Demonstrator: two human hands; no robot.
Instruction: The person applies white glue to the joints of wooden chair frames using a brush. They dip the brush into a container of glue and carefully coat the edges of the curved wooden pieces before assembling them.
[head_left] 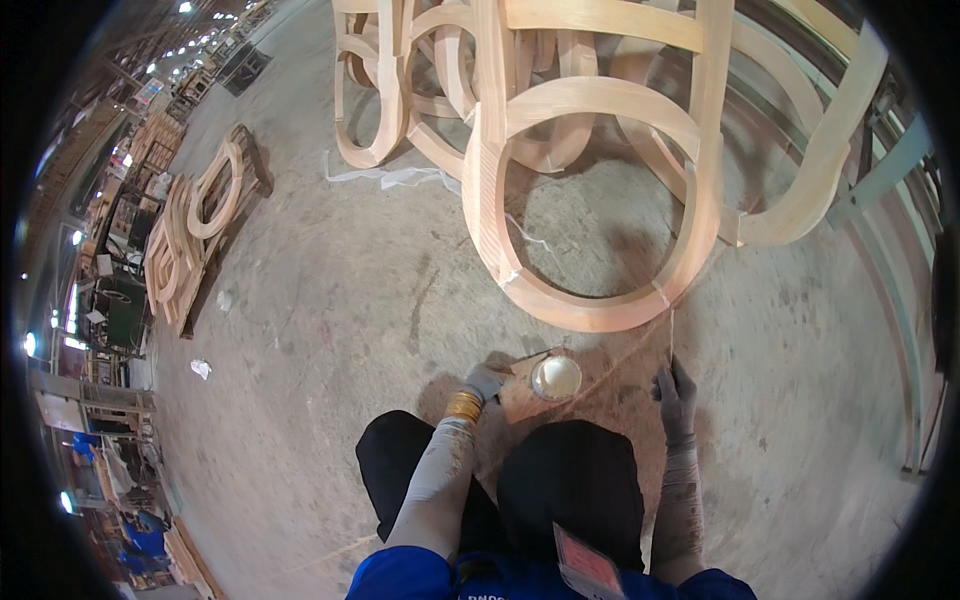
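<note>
the left hand [487, 380] seems closed around a thin stick angled toward the small white tub [556, 378] just to its right, while the right hand [675, 392], farther off, pinches a thin strip upright.

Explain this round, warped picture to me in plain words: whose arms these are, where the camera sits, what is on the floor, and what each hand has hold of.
The camera sits on a person's head and looks down, so its wide lens bends straight edges and rounds the picture. The two arms rising from the bottom edge belong to that person, who crouches on a concrete floor. Both hands wear grey gloves. The left hand, with gold bangles at the wrist, holds a thin stick-like tool over a small round tin of pale paste; what the tool is stays unclear. The right hand pinches a thin strip or string running up to the curved wooden frames stacked ahead. More curved wooden pieces lie at the left.
</note>
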